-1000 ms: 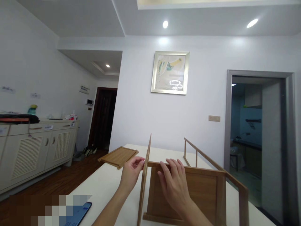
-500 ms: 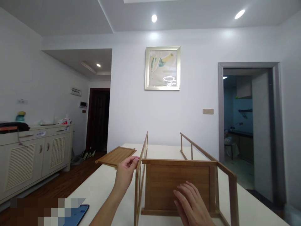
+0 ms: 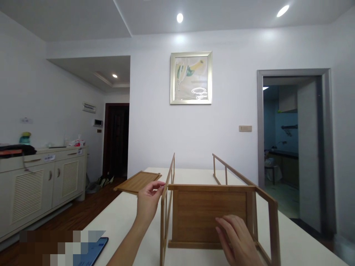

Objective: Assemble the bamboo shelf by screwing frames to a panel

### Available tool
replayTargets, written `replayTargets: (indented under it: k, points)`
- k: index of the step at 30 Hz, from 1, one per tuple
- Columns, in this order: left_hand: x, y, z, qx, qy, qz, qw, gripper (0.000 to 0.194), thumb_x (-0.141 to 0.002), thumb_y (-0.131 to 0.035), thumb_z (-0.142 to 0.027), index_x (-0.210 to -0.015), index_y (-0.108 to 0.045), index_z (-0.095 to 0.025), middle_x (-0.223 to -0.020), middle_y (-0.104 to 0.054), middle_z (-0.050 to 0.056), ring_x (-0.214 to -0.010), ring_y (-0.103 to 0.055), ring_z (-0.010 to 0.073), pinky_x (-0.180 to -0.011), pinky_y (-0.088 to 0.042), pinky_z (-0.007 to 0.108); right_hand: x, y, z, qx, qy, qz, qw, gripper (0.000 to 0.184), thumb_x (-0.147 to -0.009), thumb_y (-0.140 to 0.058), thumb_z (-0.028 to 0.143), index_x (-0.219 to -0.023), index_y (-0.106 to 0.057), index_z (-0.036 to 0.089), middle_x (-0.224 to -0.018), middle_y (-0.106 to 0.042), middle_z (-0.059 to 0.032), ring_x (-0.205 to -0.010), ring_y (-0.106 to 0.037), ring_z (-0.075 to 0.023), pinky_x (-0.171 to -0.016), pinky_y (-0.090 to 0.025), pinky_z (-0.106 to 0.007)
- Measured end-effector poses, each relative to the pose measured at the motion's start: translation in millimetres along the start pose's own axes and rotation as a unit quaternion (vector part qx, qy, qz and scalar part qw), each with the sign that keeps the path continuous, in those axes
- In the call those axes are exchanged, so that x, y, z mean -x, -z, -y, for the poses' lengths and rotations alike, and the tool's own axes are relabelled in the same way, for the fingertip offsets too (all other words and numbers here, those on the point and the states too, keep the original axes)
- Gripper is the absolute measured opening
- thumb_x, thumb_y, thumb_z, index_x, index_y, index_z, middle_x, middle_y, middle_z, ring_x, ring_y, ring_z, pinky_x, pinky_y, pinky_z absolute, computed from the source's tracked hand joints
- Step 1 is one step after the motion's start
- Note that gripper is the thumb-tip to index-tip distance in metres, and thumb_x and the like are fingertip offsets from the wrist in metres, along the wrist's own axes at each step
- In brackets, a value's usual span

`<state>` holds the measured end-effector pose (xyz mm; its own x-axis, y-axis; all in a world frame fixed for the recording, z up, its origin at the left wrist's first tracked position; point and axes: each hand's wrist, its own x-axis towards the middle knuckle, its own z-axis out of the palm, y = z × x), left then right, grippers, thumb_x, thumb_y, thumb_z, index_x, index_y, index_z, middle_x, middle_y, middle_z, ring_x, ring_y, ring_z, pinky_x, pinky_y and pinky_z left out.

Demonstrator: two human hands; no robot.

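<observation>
A wooden panel (image 3: 208, 210) stands on edge between two wooden side frames, the left frame (image 3: 163, 210) and the right frame (image 3: 273, 225). At the upper left joint, the thumb and forefinger of my left hand (image 3: 149, 197) are pinched against the outer side of the left frame. Something small may be between the fingertips, too small to make out. My right hand (image 3: 237, 236) is in front of the panel, its fingers loosely bent and the thumb apart, with nothing seen in it. Whether it touches the panel is unclear.
On the white table (image 3: 122, 218), a second wooden panel (image 3: 140, 181) lies flat at the far left. A phone (image 3: 95, 251) is at the near left edge, partly covered by a blurred patch. A white cabinet (image 3: 36, 192) stands along the left wall.
My right hand has moved slightly to the right along the panel. The left hand stays pinched at the left frame's joint. The view has shifted slightly.
</observation>
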<state>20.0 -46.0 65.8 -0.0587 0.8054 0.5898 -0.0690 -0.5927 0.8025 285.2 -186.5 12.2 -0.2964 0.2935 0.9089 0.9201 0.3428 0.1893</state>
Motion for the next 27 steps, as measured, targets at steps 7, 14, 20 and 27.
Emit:
replayTargets:
  k: [7, 14, 20, 27]
  points:
    - [0, 0.2, 2, 0.003, -0.005, -0.005, 1.0, 0.022, -0.073, -0.067, -0.033, -0.086, -0.07, -0.016, -0.088, -0.072, 0.006, -0.078, -0.066, 0.0179, -0.067, -0.052, 0.026, 1, 0, -5, -0.005, 0.004, -0.007, 1.0, 0.021, -0.084, -0.055, 0.018, -0.105, -0.059, 0.018, -0.089, -0.061, -0.0091, -0.081, -0.06, -0.0198, -0.071, -0.052, -0.034]
    - [2, -0.5, -7, 0.005, -0.027, -0.007, 1.0, 0.022, -0.076, -0.064, -0.035, -0.086, -0.07, -0.016, -0.091, -0.071, 0.008, -0.085, -0.065, 0.0194, -0.067, -0.054, 0.027, 0, 7, -26, 0.04, -0.008, -0.054, 0.998, 0.028, -0.084, -0.057, 0.021, -0.111, -0.058, 0.019, -0.096, -0.059, -0.0104, -0.09, -0.059, -0.0229, -0.078, -0.05, -0.038]
    - [1, -2.7, -3, 0.013, 0.016, -0.008, 1.0, 0.033, -0.079, -0.06, -0.043, -0.093, -0.068, -0.014, -0.09, -0.069, 0.009, -0.074, -0.063, 0.0162, -0.062, -0.054, 0.027, -12, 31, -55, 0.183, -0.141, -0.172, 0.958, 0.034, -0.081, -0.061, 0.037, -0.1, -0.061, 0.008, -0.085, -0.059, -0.0152, -0.083, -0.059, -0.0289, -0.075, -0.047, -0.045]
    - [6, -7.3, -5, -0.002, -0.035, 0.051, 0.998, 0.036, -0.08, -0.059, -0.044, -0.104, -0.067, -0.019, -0.109, -0.064, 0.009, -0.084, -0.06, 0.0173, -0.066, -0.054, 0.028, -12, 55, -88, 0.268, -0.278, -0.22, 0.896, 0.066, -0.078, -0.059, 0.053, -0.12, -0.055, 0.002, -0.11, -0.058, -0.0301, -0.11, -0.051, -0.0442, -0.085, -0.039, -0.056]
